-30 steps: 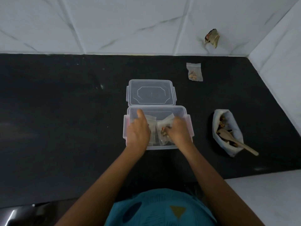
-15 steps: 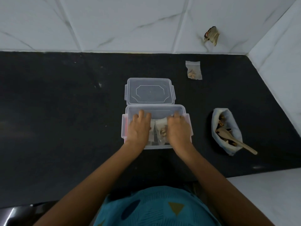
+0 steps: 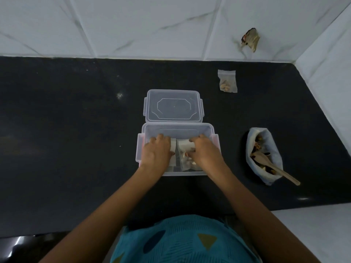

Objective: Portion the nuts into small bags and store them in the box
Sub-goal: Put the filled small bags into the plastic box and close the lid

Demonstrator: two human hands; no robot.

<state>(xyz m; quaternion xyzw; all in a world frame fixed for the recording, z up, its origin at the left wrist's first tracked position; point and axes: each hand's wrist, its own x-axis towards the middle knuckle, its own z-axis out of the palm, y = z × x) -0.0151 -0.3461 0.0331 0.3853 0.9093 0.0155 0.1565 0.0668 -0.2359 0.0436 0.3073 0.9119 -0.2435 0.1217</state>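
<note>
A clear plastic box (image 3: 178, 127) stands open on the black counter, with small bags of nuts (image 3: 187, 162) lying inside it. Both my hands are in the box. My left hand (image 3: 156, 153) lies over the left bag and presses on it, thumb tip touching the plastic. My right hand (image 3: 206, 152) covers the right bag, and its fingers and thumb pinch that bag's folded top. Most of both bags is hidden under my hands. The clear lid (image 3: 173, 106) lies flat just behind the box. One more filled small bag (image 3: 227, 81) lies at the back right.
A large white bag of nuts (image 3: 266, 141) sits open to the right of the box, with a wooden spoon (image 3: 279, 171) sticking out toward the front right. White tiled walls close the back and right sides. A white surface borders the counter at front right.
Both hands have sunk lower into the box and flattened over the bags, which now lie pressed down instead of standing up between the hands.
</note>
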